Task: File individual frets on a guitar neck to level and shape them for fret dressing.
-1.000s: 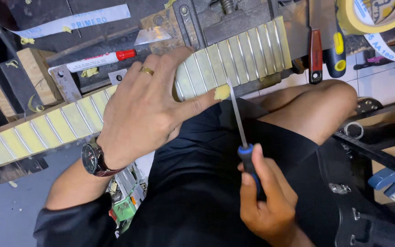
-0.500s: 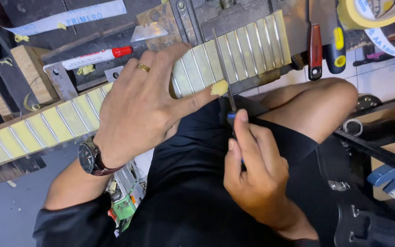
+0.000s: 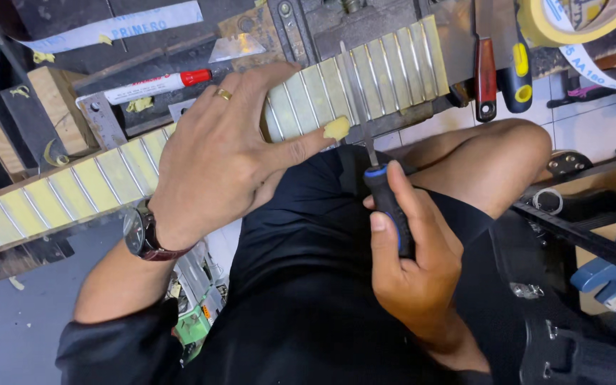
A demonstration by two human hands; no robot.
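A long guitar neck [image 3: 386, 71] with metal frets and yellow tape between them runs from lower left to upper right. My left hand [image 3: 222, 157] lies flat over its middle, thumb stretched right, its tip wrapped in yellow tape, a ring on one finger, a watch on the wrist. My right hand [image 3: 411, 264] grips the black and blue handle of a thin metal file [image 3: 358, 107]. The file's shaft lies across the fretboard along a fret, just right of my left thumb.
A red-capped white marker [image 3: 155, 85] lies behind the neck. A wooden block [image 3: 62, 114] stands at the left. Two handled tools [image 3: 500, 71] lie at the upper right beside a roll of yellow tape [image 3: 572, 21]. My bare knee [image 3: 493, 157] is under the neck.
My right hand moved the file forward, up toward the neck and back a little; its shaft now lies across the fretboard. My left hand stays pressed on the neck.
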